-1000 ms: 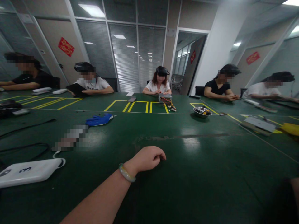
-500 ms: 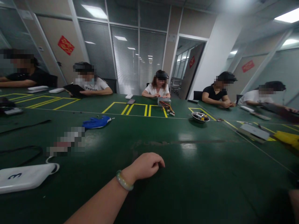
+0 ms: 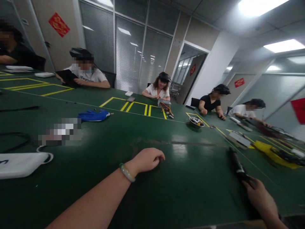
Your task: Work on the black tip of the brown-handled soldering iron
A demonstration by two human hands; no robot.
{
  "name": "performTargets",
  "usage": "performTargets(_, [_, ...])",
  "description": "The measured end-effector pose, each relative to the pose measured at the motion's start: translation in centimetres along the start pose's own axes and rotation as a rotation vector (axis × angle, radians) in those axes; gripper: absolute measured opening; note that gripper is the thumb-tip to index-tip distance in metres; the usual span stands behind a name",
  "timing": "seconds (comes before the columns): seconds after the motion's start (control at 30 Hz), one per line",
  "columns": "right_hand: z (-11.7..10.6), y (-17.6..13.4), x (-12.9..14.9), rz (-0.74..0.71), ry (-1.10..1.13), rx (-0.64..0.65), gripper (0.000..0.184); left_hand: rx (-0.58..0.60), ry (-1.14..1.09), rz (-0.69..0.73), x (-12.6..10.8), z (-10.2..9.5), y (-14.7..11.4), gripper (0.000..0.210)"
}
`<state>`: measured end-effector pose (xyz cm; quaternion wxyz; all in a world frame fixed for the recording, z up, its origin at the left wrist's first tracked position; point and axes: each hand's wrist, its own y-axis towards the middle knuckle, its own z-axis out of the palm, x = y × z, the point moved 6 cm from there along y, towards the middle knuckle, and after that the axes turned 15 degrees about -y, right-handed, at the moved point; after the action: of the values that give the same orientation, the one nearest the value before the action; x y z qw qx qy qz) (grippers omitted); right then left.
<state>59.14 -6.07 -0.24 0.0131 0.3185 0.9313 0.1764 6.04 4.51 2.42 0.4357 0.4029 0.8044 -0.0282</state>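
My left hand (image 3: 148,159) rests on the green tabletop (image 3: 190,178), with a pale green bangle (image 3: 127,172) round the wrist. Its fingers are loosely curled, and nothing shows in them. At the right, my right hand (image 3: 260,197) is closed round the near end of a long black object (image 3: 238,168) with a shiny middle section. The object points away from me, tilted to the left, at or just above the tabletop. Its exact kind is too blurred to tell.
To the left lie a blue glove (image 3: 94,115) and a white power bank-like case (image 3: 22,165) with a cord loop. A metal bowl (image 3: 196,122) of small parts, a wired grey box (image 3: 164,102) and a yellow bag (image 3: 274,154) are farther off. Several people sit across the table.
My right hand has come into view from the lower right with the long black object. My left hand stays on the table. The view has tilted and turned slightly right.
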Motion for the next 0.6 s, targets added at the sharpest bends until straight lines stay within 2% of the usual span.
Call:
performTargets(0.03, [0.8,-0.7,1.4,-0.022,0.047,0.048,0.038,-0.019,0.008,-0.010,0.1,-0.1,-0.1,0.028])
performTargets(0.1, [1.3,-3.0,5.9,-0.134,0.140,0.141,0.040,-0.075,0.022,-0.027,0.1,-0.6,-0.2,0.030])
performTargets(0.27, [-1.4,-10.0,21.5,-0.493,0.403,0.340,0.041,-0.316,0.063,-0.036,0.1,-2.6,-0.8,0.042])
performTargets(0.37, [-2.3,-13.8,29.4,-0.693,0.629,0.502,0.041,-0.447,0.116,0.000,-0.2,-3.7,-1.1,0.044])
performTargets(0.5, [-2.1,-17.6,36.2,-0.878,0.757,0.680,0.042,-0.498,0.167,-0.011,-0.1,-4.6,-1.3,0.038])
performTargets(0.6, [-2.5,-17.8,38.9,-0.966,0.666,0.631,0.032,-0.477,0.177,-0.093,0.7,-4.9,-1.4,0.031])
